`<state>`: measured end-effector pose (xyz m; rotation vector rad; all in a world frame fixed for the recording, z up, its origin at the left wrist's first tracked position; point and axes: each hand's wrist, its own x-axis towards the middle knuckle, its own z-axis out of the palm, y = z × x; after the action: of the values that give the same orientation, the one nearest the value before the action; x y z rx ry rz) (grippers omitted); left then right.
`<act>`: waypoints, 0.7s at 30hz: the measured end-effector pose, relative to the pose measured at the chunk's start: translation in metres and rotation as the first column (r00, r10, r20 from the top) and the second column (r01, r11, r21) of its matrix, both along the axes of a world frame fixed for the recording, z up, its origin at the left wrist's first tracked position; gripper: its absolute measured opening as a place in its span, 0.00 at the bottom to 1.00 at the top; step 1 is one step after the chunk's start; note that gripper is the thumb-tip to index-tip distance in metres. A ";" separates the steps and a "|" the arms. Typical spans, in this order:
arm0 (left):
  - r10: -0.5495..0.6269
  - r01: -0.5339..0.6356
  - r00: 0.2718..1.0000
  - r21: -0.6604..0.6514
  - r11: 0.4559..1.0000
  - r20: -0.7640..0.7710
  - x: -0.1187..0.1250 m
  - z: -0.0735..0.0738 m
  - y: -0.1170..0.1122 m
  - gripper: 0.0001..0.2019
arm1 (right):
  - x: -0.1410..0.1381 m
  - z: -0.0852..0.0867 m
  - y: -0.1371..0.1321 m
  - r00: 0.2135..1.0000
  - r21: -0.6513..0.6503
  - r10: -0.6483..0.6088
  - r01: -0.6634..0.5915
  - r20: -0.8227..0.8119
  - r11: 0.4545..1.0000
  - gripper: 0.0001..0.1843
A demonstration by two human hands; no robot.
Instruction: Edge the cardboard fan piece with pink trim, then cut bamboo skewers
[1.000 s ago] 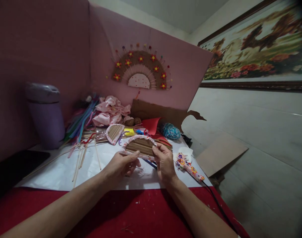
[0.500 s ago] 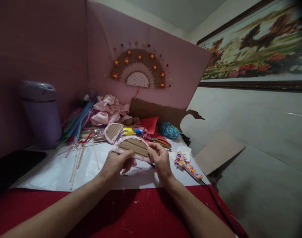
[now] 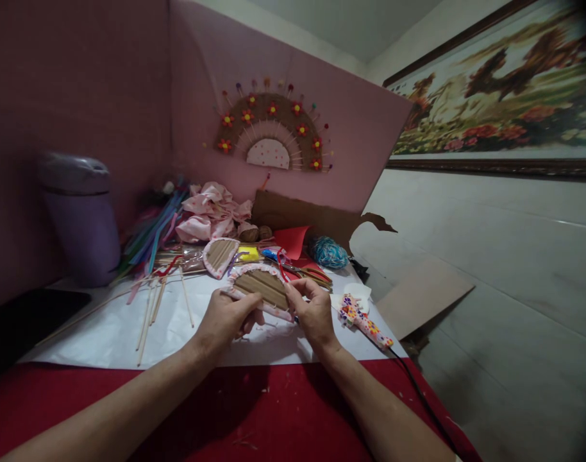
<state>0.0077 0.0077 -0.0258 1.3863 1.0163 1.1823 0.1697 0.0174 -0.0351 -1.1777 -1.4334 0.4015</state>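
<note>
Both my hands hold a half-round cardboard piece (image 3: 261,285) edged with pink dotted fabric, a little above the white paper sheet (image 3: 105,333). My left hand (image 3: 227,319) pinches its lower left edge, thumb on top. My right hand (image 3: 312,312) pinches its right edge with fingers curled. A second half-round piece (image 3: 218,254) of the same kind lies just behind on the table. A glue gun (image 3: 363,323) covered in coloured dots lies to the right of my right hand, its black cord running toward me.
Wooden skewers (image 3: 151,305) lie at left, coloured strips (image 3: 151,234) and pink cloth (image 3: 211,215) behind. A purple lidded container (image 3: 81,215) stands far left. Blue yarn (image 3: 327,253), red paper (image 3: 293,241) and brown cardboard (image 3: 317,218) sit at the back. A finished fan decoration (image 3: 270,133) hangs on the pink board.
The cardboard piece has shifted slightly left and tilted, and my right hand's fingers have slid along its right edge. The view has moved a little.
</note>
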 end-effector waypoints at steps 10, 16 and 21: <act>0.018 -0.015 0.999 -0.073 0.997 0.039 0.001 0.005 0.000 0.16 | 0.009 0.005 0.008 0.991 -0.022 -0.084 0.082 -0.104 0.996 0.20; 0.038 -0.030 0.998 -0.134 0.990 0.054 0.000 0.006 0.002 0.15 | 0.085 0.039 0.009 0.957 -0.065 -0.281 0.277 -0.069 0.959 0.19; 0.034 -0.030 0.999 -0.134 0.990 0.027 0.002 0.006 -0.001 0.16 | 0.165 0.034 -0.012 0.953 -0.300 -0.250 0.292 0.172 0.908 0.18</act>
<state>0.0093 0.0072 -0.0202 1.2487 1.0813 1.1332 0.3343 0.0058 -0.0007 -1.6749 -1.3185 0.3776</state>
